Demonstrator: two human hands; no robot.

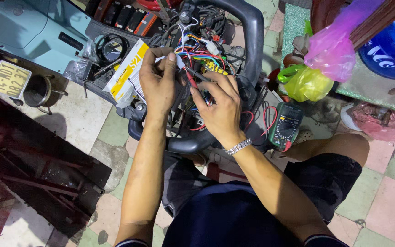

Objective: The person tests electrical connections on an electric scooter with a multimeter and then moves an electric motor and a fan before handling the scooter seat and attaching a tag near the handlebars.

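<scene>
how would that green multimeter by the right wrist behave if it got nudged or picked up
The green multimeter looks like a stiff, boxy unit lying flat, so it would probably slide rather than roll or tip. Its red leads loop loosely toward the wiring bundle, so lifting it would likely tug them. Its rubbery-looking casing should grip well.

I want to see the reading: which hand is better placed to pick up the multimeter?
Probably the right hand: the multimeter lies just beside its wrist, while the left hand pinches wires on the far side.
</scene>
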